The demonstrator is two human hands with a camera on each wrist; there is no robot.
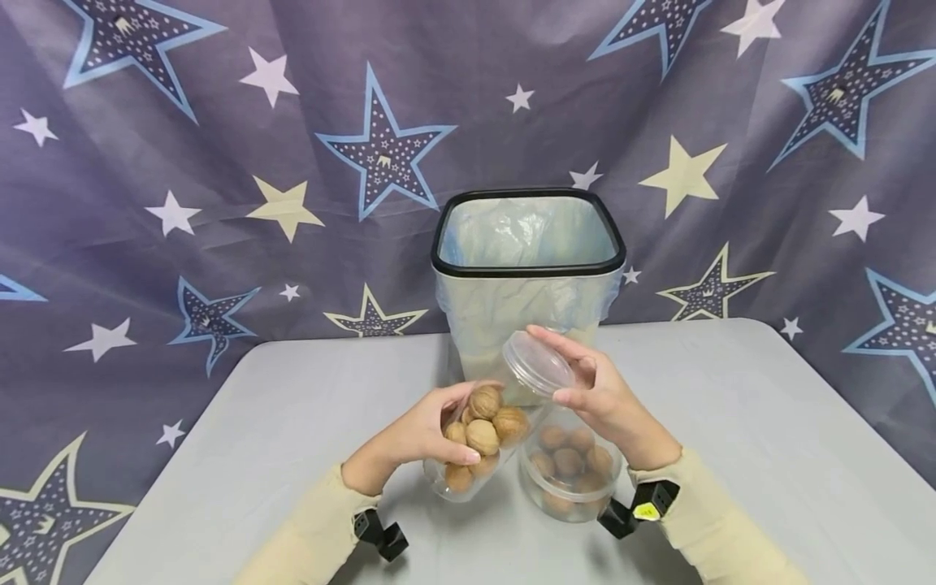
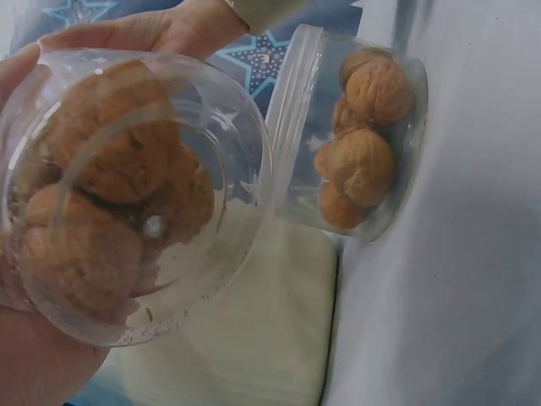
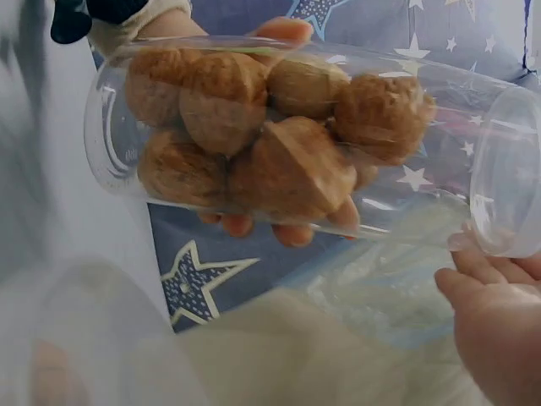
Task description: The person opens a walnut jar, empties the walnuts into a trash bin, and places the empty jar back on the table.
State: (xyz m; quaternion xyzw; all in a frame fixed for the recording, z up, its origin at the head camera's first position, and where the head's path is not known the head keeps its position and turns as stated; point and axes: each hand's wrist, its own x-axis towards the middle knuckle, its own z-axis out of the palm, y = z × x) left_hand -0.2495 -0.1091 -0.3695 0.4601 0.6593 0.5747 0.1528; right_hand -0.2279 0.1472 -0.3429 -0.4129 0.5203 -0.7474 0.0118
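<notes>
My left hand (image 1: 439, 431) grips a tall clear plastic jar (image 3: 389, 203) of walnuts (image 1: 483, 436), tilted with its base toward me and its top up to the right. The fingers and thumb of my right hand (image 1: 610, 398) curl round the clear lid (image 1: 539, 363) at the jar's top. In the right wrist view the lid lies against the jar's mouth; whether it is fastened I cannot tell. Beside the jar, below my right hand, a wide clear tub (image 1: 570, 512) stands upright on the table with several walnuts (image 2: 363, 165) inside.
A white bin (image 1: 504, 313) with a black rim and a bluish plastic liner stands behind my hands. The grey table (image 1: 329, 390) reaches back to a purple star-patterned cloth (image 1: 497, 49). A small black camera is worn on each wrist.
</notes>
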